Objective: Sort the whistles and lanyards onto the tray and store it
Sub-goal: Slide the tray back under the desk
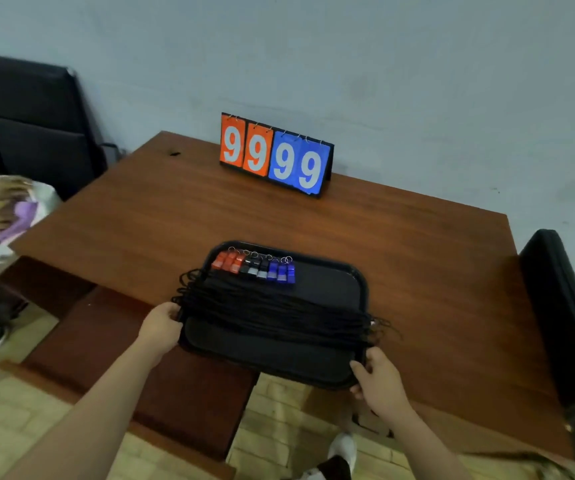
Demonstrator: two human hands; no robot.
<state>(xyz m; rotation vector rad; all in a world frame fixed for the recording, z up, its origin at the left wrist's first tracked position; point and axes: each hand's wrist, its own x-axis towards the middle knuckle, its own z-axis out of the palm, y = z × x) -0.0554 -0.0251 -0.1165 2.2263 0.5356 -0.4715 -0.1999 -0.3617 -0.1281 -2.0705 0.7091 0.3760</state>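
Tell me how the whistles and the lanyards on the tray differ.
Colour: the whistles come in red, black and blue groups; the lanyards are all black. Place: the whistles sit in a row along the far edge of the tray; the lanyards stretch across its middle. Fit: the whistles lie inside the rim; the lanyards overhang both ends. Both lie on the tray.

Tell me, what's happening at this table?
A person holds a black tray by both ends, the left hand on its left edge and the right hand at its near right corner. Red, black and blue whistles sit in a row along its far side, and black lanyards lie across its middle. The tray juts past the near edge of the wooden table.
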